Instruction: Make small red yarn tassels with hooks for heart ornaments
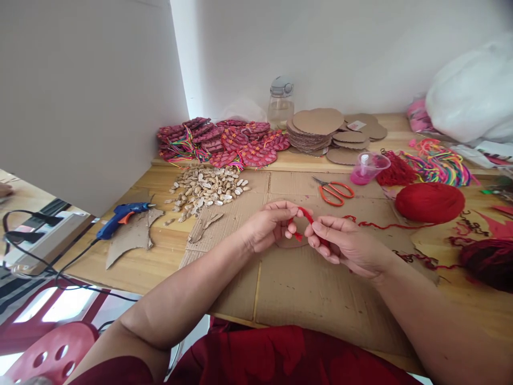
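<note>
Since the head view is all there is, going by that: the red yarn (306, 215) is up in the air over the cardboard sheet (300, 289), strung between both hands. Left hand (264, 230) has thumb and index pinched on it, with a frayed-looking tail poking out below; right hand (348, 240) pinches the other side, thumb against curled fingers. Can't tell how much is tucked inside that grip.

I'd guess it's super light, soft and totally floppy, so it won't push, only pull. Not very slippery, but loose strands could fray or slide apart, so I'd pinch close to the ends and go easy on the tension. Another strand runs off the red yarn ball (430, 203), right of the orange-handled scissors (334, 192); can't see if it joins up.
</note>
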### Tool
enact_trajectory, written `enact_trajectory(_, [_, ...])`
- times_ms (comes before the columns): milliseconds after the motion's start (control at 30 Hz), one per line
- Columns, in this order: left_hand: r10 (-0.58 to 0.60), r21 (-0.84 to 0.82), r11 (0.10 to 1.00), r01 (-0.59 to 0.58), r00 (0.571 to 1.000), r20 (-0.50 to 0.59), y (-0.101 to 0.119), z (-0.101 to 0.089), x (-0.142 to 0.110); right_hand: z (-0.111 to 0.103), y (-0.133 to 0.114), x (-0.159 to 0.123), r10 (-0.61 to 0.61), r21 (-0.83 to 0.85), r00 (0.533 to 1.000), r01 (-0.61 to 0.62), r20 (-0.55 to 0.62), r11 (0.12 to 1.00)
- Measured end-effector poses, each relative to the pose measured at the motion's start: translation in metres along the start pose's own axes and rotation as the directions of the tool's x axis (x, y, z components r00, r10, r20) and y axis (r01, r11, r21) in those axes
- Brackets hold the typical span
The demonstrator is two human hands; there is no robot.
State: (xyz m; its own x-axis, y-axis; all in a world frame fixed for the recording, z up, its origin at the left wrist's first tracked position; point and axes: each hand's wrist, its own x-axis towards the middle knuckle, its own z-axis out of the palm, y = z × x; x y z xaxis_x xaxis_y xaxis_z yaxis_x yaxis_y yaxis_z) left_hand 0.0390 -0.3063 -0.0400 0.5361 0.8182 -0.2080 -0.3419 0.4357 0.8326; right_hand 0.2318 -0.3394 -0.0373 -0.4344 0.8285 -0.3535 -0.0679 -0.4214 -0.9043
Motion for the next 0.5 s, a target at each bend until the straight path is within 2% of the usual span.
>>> enact_trajectory(67, [0.017,-0.088,0.996,-0.015,1.000,0.023,0.001,0.000,0.000,0.002,0.003,0.002,0.010,0.018,1.000,-0.010,0.007,1.000])
enact_trajectory(200, [0.002,-0.156,0.988,0.007,0.998,0.058,0.001,-0.001,-0.001,0.004,0.009,0.005,0.023,0.029,0.999,-0.024,0.045,0.999])
enact_trajectory(500, [0.020,-0.140,0.990,-0.017,1.000,0.020,0.000,0.003,-0.004,0.007,0.015,0.006,-0.048,-0.051,0.997,0.051,0.061,0.997])
